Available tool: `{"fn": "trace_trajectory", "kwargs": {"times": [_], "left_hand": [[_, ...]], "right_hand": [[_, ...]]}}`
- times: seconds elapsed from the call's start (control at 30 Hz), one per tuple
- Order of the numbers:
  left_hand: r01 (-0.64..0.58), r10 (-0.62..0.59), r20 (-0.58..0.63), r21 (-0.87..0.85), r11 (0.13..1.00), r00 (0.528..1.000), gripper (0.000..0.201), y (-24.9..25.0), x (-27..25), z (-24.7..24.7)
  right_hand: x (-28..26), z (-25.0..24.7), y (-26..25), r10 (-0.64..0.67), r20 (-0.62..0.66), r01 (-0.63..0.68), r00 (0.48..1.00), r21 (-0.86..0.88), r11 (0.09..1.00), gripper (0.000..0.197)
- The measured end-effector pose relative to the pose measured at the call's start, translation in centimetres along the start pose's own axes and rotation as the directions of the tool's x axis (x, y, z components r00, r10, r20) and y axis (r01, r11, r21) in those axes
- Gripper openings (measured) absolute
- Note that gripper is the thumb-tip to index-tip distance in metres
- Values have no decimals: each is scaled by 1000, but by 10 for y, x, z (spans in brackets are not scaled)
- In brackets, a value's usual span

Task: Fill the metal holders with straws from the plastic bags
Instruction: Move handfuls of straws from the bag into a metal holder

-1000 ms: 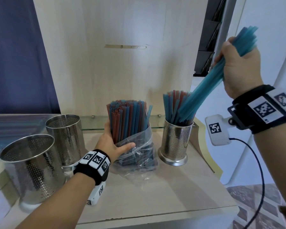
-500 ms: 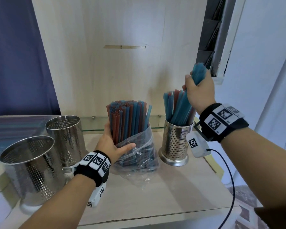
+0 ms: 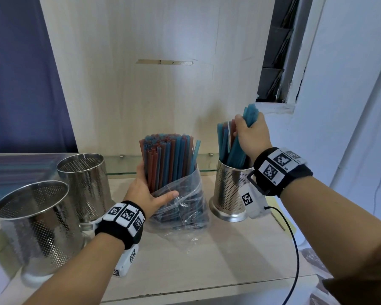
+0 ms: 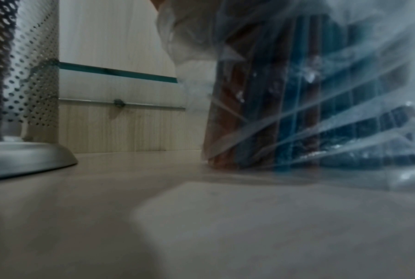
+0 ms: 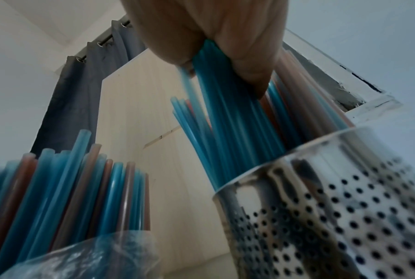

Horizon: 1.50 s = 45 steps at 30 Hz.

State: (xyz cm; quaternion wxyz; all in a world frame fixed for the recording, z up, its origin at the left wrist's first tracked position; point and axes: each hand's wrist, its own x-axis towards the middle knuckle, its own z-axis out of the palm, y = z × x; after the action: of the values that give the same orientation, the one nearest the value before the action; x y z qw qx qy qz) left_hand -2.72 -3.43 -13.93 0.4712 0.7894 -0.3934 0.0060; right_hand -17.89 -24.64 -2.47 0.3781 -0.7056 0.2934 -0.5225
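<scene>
Lower left of frame: two empty perforated metal holders (image 3: 36,219) (image 3: 84,183) stood on the bench (image 3: 229,260). Centre: left hand (image 3: 145,192) had its grip curled round the plastic bag (image 3: 180,208), thumb across the front, keeping the red and blue straws (image 3: 167,157) in it upright. Right of centre, slightly farther: right hand (image 3: 250,135) gripped a bundle of blue straws (image 3: 250,114), fist closed, lower ends inside the third holder (image 3: 228,192), which also held other straws.
</scene>
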Motion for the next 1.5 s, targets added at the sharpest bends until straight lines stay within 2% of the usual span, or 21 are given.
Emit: {"fn": "trace_trajectory", "kwargs": {"times": [0.1, 0.17, 0.27, 0.33, 0.37, 0.4, 0.47, 0.5, 0.57, 0.67, 0.73, 0.8, 0.9, 1.0, 1.07, 1.1, 1.17, 1.23, 1.3, 1.4, 1.5], "left_hand": [[0, 0, -3, 10, 1000, 1000, 113, 0, 0, 0], [-1, 2, -7, 7, 1000, 1000, 112, 0, 0, 0], [-6, 6, -13, 4, 1000, 1000, 112, 0, 0, 0], [-9, 9, -12, 8, 1000, 1000, 112, -1, 0, 1], [-9, 9, -12, 9, 1000, 1000, 112, -1, 0, 1], [-8, 8, -12, 10, 1000, 1000, 112, -1, 0, 1], [-7, 7, -14, 10, 1000, 1000, 112, -1, -1, 2], [-6, 6, -16, 10, 1000, 1000, 112, -2, 0, 2], [-6, 6, -18, 9, 1000, 1000, 110, -2, 1, 2], [-12, 12, -17, 12, 1000, 1000, 110, -3, 2, 1], [-7, 8, -20, 18, 1000, 1000, 110, -3, 3, 1], [-3, 4, -24, 18, 1000, 1000, 109, -3, 2, 1], [-6, 6, -23, 8, 1000, 1000, 108, -3, 2, 1], [-6, 6, -18, 7, 1000, 1000, 109, -3, 3, 1], [-7, 7, -16, 16, 1000, 1000, 111, -3, 3, 1], [-7, 7, -15, 18, 1000, 1000, 112, -3, 3, 1], [-6, 6, -18, 12, 1000, 1000, 112, -3, 2, 1], [-6, 6, -20, 14, 1000, 1000, 112, -4, 3, 1], [-4, 4, -20, 15, 1000, 1000, 112, -4, 3, 1], [-4, 4, -18, 17, 1000, 1000, 111, -3, 2, 1], [-5, 5, -24, 19, 1000, 1000, 110, -3, 3, 1]], "right_hand": [[-5, -6, -6, -9, 78, 11, 997, -28, 1000, 51], [-9, -15, -8, -141, 97, 146, 985, -45, 988, 69], [-14, -33, -3, -417, -1, 413, 909, -135, 901, 86], [-17, -41, 8, -503, -112, 459, 857, -278, 844, 101], [-19, -42, 13, -466, -148, 410, 872, -300, 861, 111], [-20, -41, 20, -371, -152, 323, 916, -270, 907, 121], [-22, -36, 34, -105, -19, 103, 994, -99, 990, 136], [-22, -33, 40, 10, 82, -10, 997, -8, 1000, 140], [-20, -28, 46, 94, 187, -102, 978, 33, 994, 142], [-9, -25, 35, 38, 128, -28, 991, -80, 996, 114], [-3, -23, 22, -53, 87, 61, 995, -85, 995, 97], [-2, -19, 14, -140, 69, 147, 988, -114, 982, 101], [-11, -12, 16, -125, 67, 138, 990, -243, 960, 109], [-23, -12, 31, -126, 179, 161, 976, -203, 966, 124], [-28, -14, 39, -149, 229, 209, 962, -264, 942, 111], [-30, -16, 41, -166, 208, 220, 964, -275, 936, 101], [-34, -20, 40, -178, 102, 197, 979, -225, 954, 98], [-33, -25, 39, -131, 52, 134, 990, -72, 988, 108], [-26, -27, 39, -36, 153, 25, 988, 72, 997, 122], [-14, -24, 40, 50, 281, -60, 959, 28, 998, 147], [-7, -19, 41, 85, 263, -76, 961, -44, 996, 139]]}}
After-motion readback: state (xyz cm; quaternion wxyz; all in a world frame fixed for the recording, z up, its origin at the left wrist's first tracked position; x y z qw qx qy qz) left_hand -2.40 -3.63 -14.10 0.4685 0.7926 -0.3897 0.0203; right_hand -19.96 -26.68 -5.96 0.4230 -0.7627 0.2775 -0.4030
